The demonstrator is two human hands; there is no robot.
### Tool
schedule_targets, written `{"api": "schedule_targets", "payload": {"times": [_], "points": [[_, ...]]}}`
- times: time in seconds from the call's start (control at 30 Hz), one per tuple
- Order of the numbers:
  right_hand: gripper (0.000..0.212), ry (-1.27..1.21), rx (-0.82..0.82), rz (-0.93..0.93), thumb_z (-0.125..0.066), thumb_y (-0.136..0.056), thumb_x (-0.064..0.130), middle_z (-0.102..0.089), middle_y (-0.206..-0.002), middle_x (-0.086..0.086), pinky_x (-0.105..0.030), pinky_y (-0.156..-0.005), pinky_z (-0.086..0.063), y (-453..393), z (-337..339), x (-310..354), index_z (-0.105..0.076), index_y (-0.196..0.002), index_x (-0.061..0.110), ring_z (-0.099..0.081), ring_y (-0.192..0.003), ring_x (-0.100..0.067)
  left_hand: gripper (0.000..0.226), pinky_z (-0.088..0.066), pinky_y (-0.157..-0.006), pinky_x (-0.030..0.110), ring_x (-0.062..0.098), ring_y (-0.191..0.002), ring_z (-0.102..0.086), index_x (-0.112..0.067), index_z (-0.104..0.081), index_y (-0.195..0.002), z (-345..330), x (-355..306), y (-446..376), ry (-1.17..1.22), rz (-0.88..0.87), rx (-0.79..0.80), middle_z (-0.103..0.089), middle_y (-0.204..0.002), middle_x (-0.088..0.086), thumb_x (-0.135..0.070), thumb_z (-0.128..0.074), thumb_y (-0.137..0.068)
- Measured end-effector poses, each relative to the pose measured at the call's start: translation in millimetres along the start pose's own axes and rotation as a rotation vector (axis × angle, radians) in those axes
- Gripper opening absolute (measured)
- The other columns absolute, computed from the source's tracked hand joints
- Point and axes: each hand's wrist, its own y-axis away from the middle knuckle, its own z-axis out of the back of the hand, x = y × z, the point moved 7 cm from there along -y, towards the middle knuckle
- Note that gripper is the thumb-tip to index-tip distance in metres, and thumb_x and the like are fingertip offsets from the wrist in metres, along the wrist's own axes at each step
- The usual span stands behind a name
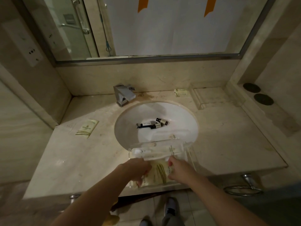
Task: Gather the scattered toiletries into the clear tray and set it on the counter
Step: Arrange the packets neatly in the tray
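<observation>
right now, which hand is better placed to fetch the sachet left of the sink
Left. The cream sachet lies on the counter on the left hand's own side. The right hand would have to cross over the clear tray both are working in.

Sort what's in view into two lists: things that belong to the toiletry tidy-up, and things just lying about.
Belongs to the job:
- clear tray, both hands at it: left hand, right hand
- small bottles in the sink
- packet left of the sink
- packet at the back
- counter

Just lying about:
- tap
- second clear tray
- two dark coasters
- towel ring
</observation>
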Motion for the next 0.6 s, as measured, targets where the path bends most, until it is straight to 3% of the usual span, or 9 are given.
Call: {"api": "schedule_targets", "payload": {"times": [0.13,0.23,0.37,0.5,0.6], "points": [[0.031,-0.005,0.029,0.011,-0.069,-0.076,0.024,-0.061,-0.097,-0.002,-0.034,-0.073,-0.051,-2.0,3.1,1.5,-0.05,-0.101,0.022,-0.061,-0.084,-0.02,0.039,-0.042,-0.072,0.03,0.019,-0.09,-0.053,-0.01,-0.059,-0.097,3.2,0.4,0.4,0.037,-0.01,0.014,-0.064,-0.108,0.008,-0.02,-0.083,-0.068],[0.022,-0.052,-0.003,0.031,-0.066,-0.08,0.026,-0.063,-0.094,0.0,-0.031,-0.069,-0.051,-4.7,13.0,4.4,-0.054,-0.098,0.021,-0.062,-0.079,-0.018,0.033,-0.035,-0.064,0.024,0.016,-0.084,-0.045,-0.014,-0.057,-0.088,13.3,5.4,2.0,0.111,-0.003,-0.03,-0.057,-0.092,0.002,-0.022,-0.082,-0.068],[0.011,-0.126,-0.072,0.043,-0.063,-0.085,0.028,-0.06,-0.08,0.003,-0.028,-0.062,-0.047,-12.0,32.3,11.0,-0.054,-0.09,0.023,-0.058,-0.068,-0.014,0.028,-0.036,-0.063,0.023,0.015,-0.081,-0.048,-0.02,-0.051,-0.08,36.7,21.3,4.6,0.243,0.065,-0.191,-0.054,-0.085,-0.002,-0.023,-0.078,-0.074],[0.009,-0.158,-0.131,0.059,-0.061,-0.086,0.026,-0.06,-0.082,0.003,-0.033,-0.071,-0.053,-22.2,52.1,20.9,-0.057,-0.092,0.02,-0.062,-0.075,-0.017,0.018,-0.037,-0.059,0.017,0.013,-0.075,-0.051,-0.019,-0.051,-0.081,62.5,45.9,11.4,0.361,0.191,-0.399,-0.057,-0.083,-0.002,-0.023,-0.069,-0.082],[0.006,-0.17,-0.168,0.071,-0.059,-0.087,0.026,-0.064,-0.08,-0.001,-0.037,-0.07,-0.055,-32.5,63.2,28.0,-0.057,-0.09,0.021,-0.065,-0.073,-0.022,0.016,-0.036,-0.058,0.02,0.015,-0.075,-0.054,-0.02,-0.05,-0.081,75.4,68.5,17.1,0.415,0.293,-0.52,-0.057,-0.08,-0.003,-0.024,-0.066,-0.084]]}}
